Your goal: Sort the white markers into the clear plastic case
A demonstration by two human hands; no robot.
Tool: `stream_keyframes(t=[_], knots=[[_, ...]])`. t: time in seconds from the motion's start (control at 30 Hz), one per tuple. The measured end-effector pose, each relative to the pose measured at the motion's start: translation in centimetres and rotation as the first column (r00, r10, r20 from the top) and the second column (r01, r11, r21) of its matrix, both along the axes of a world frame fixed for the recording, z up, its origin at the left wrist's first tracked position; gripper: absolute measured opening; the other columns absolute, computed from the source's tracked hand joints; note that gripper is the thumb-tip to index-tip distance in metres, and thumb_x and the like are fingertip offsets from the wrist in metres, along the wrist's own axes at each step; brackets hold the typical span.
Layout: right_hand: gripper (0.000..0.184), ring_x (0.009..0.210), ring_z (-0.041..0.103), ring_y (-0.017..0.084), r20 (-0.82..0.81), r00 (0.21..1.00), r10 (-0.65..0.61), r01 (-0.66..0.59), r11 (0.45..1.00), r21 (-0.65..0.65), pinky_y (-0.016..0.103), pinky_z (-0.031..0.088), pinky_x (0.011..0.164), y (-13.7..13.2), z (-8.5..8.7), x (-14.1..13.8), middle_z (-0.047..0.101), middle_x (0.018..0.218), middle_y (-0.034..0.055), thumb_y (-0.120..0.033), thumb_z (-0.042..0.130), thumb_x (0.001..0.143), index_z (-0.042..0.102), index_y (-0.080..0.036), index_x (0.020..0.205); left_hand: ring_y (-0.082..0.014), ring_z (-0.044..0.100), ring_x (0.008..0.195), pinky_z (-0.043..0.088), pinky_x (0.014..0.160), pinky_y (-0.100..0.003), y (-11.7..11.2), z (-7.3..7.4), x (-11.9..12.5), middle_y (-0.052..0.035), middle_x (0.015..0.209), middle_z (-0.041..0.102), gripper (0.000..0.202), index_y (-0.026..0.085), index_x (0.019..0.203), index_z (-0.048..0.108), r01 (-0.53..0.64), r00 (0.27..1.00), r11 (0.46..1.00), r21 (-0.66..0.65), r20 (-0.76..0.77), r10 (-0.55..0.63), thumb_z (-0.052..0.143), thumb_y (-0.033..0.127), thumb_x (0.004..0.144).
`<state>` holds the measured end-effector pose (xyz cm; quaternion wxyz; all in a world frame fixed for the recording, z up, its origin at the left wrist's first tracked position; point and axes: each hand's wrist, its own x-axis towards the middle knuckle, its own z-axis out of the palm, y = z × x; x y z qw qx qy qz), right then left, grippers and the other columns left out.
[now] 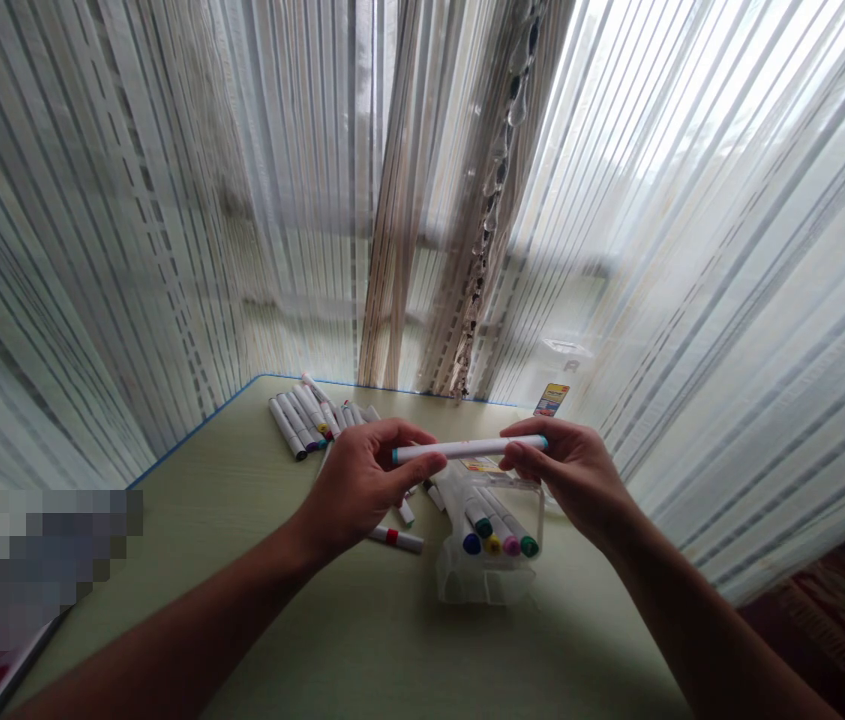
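Between my two hands a white marker (467, 449) with teal ends is held level above the table. The fingers and thumb of my left hand (369, 475) pinch its left end. At its right end, my right hand (568, 465) grips it the same way. Just below lies a clear plastic case (486, 585) with several markers (497, 525) in it, their coloured ends facing me: blue, yellow, pink and green. Behind and under my left hand, loose white markers (294, 420) are spread in a pile, partly hidden by the hand. One marker with a red band (396, 538) lies nearer to me.
The pale green table (242, 570) has a blue edge at the back. Striped string curtains (302, 200) hang right behind it. A clear package with a yellow and blue label (552, 399) stands at the back right. Something blurred out (9, 580) is at the lower left.
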<state>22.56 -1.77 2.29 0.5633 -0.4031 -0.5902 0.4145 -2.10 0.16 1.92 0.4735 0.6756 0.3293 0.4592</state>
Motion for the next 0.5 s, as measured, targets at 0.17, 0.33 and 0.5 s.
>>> stream_keyframes(t=[0.17, 0.33, 0.5], knots=[[0.022, 0.048, 0.050, 0.008, -0.062, 0.997, 0.035, -0.035, 0.999, -0.005, 0.021, 0.038, 0.046, -0.1, 0.3, -0.1, 0.076, 0.066, 0.0071, -0.035, 0.084, 0.078, 0.081, -0.018, 0.092, -0.0070, 0.052, 0.046, 0.044, 0.041, -0.017, 0.1, 0.1, 0.1, -0.0016, 0.067, 0.068, 0.032, 0.009, 0.099, 0.074, 0.000, 0.998, 0.999, -0.041, 0.065, 0.003, 0.079, 0.035, 0.080], [0.027, 0.049, 0.052, 0.010, -0.171, 0.983, 0.063, -0.076, 0.995, -0.069, 0.022, 0.037, 0.046, -0.2, 0.9, -0.3, 0.078, 0.072, 0.0116, -0.039, 0.078, 0.083, 0.082, -0.016, 0.097, -0.0063, 0.052, 0.043, 0.046, 0.040, -0.020, 0.5, 0.0, 0.3, -0.0066, 0.081, 0.072, 0.036, 0.008, 0.108, 0.072, 0.011, 0.984, 0.996, -0.093, 0.178, 0.006, 0.070, 0.037, 0.087], [0.029, 0.049, 0.052, 0.012, -0.186, 0.982, 0.044, -0.062, 0.994, -0.093, 0.024, 0.037, 0.045, -0.2, 1.1, -0.3, 0.078, 0.073, 0.0127, -0.039, 0.076, 0.082, 0.082, -0.015, 0.097, -0.0079, 0.054, 0.044, 0.048, 0.042, -0.022, 0.5, 0.0, 0.3, -0.0079, 0.082, 0.073, 0.034, 0.007, 0.109, 0.071, 0.063, 0.962, 0.985, -0.162, 0.273, -0.017, 0.064, 0.034, 0.089]])
